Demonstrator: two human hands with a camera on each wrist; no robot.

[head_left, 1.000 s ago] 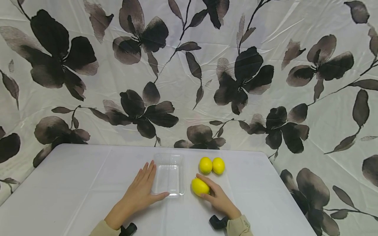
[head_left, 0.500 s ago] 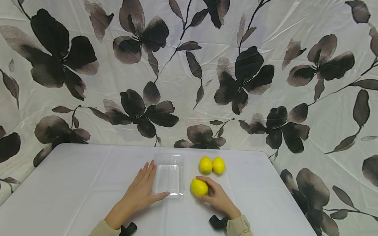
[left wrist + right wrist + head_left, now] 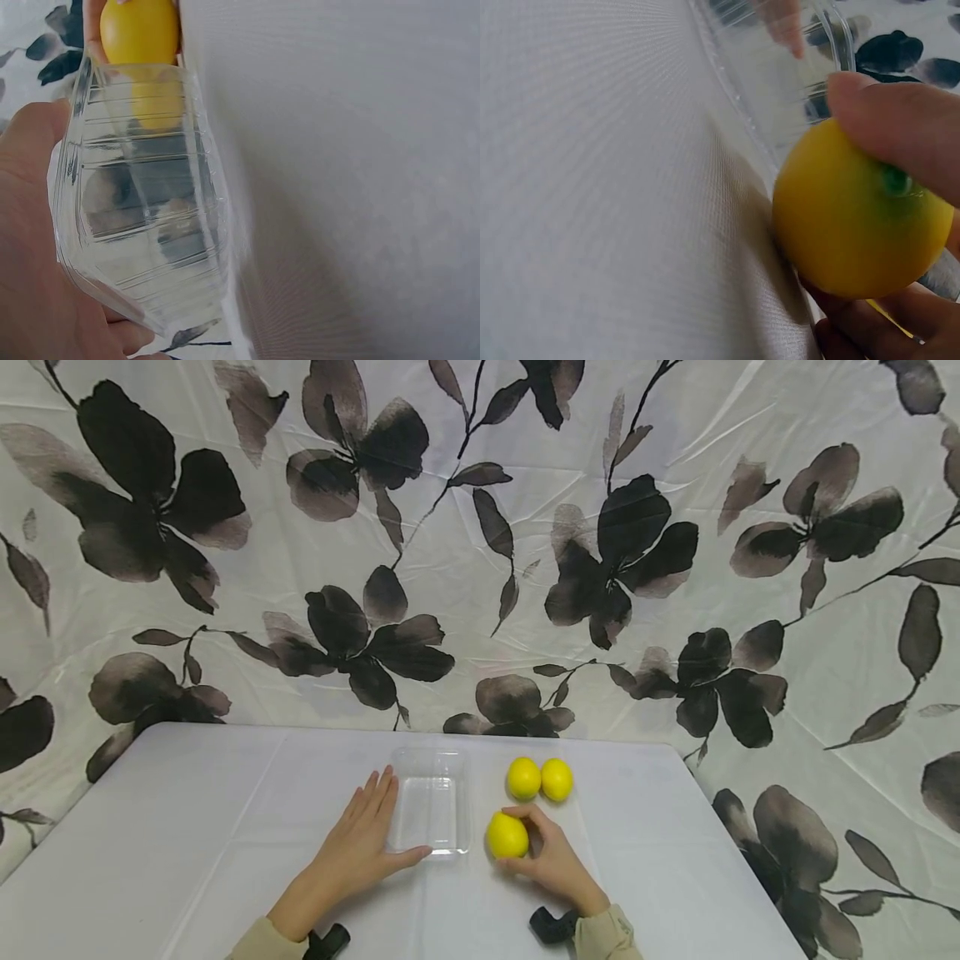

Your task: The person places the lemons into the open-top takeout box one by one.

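Note:
My left hand [image 3: 358, 839] lies along the left side of a clear plastic container [image 3: 429, 806]. Its fingers are straight, and the spread thumb reaches the container's near edge. In the left wrist view the container's ribbed wall [image 3: 150, 202] stands right beside that hand. My right hand [image 3: 551, 856] holds a yellow lemon [image 3: 507, 836] between thumb and fingers, just right of the container. The right wrist view shows the lemon's green stem spot [image 3: 897, 181] under the thumb, with fingers below. Nothing lies inside the container.
Two more lemons, a left one [image 3: 523, 778] and a right one [image 3: 557, 779], sit side by side behind the held one. All stand on a white-covered table [image 3: 187, 827]. A floral cloth [image 3: 480, 552] hangs behind its far edge.
The held lemon has turned a little in my right hand, and the fingers have shifted round it. My left hand and the container stay where they were.

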